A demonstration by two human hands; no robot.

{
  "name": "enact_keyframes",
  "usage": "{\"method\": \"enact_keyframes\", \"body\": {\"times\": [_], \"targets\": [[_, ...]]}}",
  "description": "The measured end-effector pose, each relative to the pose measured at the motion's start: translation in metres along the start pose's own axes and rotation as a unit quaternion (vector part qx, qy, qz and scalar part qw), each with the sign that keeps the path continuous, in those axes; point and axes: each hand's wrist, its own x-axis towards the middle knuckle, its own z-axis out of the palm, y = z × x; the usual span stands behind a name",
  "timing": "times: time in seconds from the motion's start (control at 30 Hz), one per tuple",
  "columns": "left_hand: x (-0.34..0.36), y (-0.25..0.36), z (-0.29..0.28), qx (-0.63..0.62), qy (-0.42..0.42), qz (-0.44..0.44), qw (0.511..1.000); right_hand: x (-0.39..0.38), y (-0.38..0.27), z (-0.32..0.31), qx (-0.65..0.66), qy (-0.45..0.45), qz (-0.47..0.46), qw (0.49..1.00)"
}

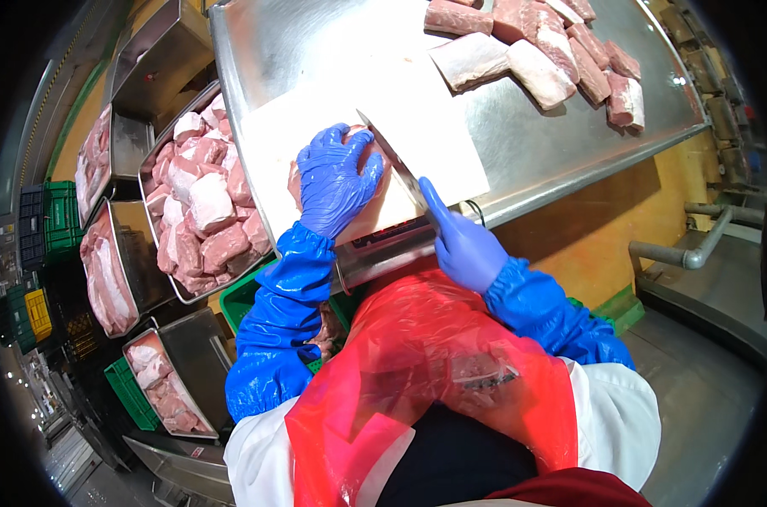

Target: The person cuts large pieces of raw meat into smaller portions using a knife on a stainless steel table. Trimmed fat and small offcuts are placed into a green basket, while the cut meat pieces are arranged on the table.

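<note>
My left hand (337, 179), in a blue glove, lies flat on a piece of raw pork (371, 211) on the white cutting board (400, 110). My right hand (459, 241), also blue-gloved, grips a long knife (392, 156) with the forefinger stretched along its back. The blade runs along the right side of the meat, just beside my left fingers. Both forearms wear blue sleeves, and a red apron covers my chest.
The steel table (552, 144) carries several pork cuts (552, 59) at its far right. Left of it stand steel trays full of meat chunks (201, 203), more trays (109, 270) further left, and green crates (62, 220). A yellow wall and pipes (696, 249) lie to the right.
</note>
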Motion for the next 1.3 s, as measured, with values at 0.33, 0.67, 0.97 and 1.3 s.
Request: {"method": "enact_keyframes", "body": {"times": [0.33,0.67,0.97,1.3], "targets": [[0.008,0.008,-0.012,0.017,-0.068,-0.055,0.996,0.113,-0.005,-0.005,0.030,0.021,0.022,0.999],[0.000,0.043,-0.025,-0.725,0.082,-0.299,0.615,0.039,0.033,-0.061,0.758,-0.205,-0.018,0.619],[-0.164,-0.051,-0.055,-0.916,0.111,-0.124,0.364,0.055,-0.041,-0.003,0.406,-0.088,-0.102,0.904],[-0.213,-0.063,-0.043,-0.365,0.252,-0.301,0.844,0.223,-0.053,0.048,0.640,0.046,-0.043,0.766]]}}
